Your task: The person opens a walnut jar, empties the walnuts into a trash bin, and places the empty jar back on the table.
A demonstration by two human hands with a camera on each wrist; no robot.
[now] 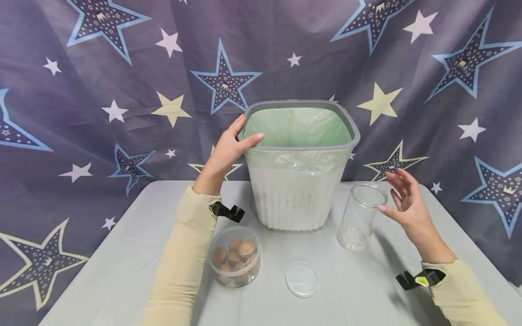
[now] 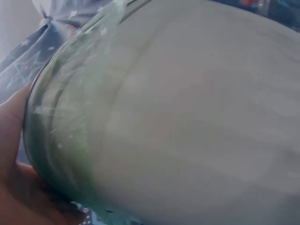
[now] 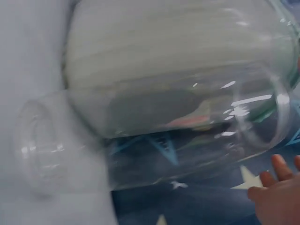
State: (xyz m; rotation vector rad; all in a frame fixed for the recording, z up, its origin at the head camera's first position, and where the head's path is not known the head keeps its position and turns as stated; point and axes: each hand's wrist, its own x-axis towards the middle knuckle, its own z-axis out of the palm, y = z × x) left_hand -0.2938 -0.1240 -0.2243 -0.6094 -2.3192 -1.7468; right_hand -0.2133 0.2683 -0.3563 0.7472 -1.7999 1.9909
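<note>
Bearings follow the head view, twelve o'clock towards the starred backdrop [image 1: 269, 27]. The white waste bin [image 1: 293, 194] stands upright on the grey table [image 1: 130, 280], its green liner [image 1: 302, 124] folded over the outside below the grey rim [image 1: 302, 148]. The left hand [image 1: 228, 147] holds that rim at nine o'clock, thumb over the inner side and fingers along the outer. The clear jar [image 1: 354, 222] stands at four o'clock from the bin; no contents show in it. The right hand [image 1: 411, 206] is at three o'clock from the jar, fingers spread and lightly curved, gripping nothing (whether the thumb tip touches the jar's mouth cannot be told). A flat translucent lid [image 1: 302, 280] lies on the table at six o'clock from the bin. At seven o'clock stands a round tub [image 1: 233, 273] holding brown balls [image 1: 246, 247], possibly walnuts.

Assessment: the step in hand appears to be steadying the bin with one hand while the other is placed to take or release the jar; a single moment does not settle which. If the jar is to be lifted, the next move calls for closing thumb and fingers round its smooth wall, with the bin kept steady.
</note>
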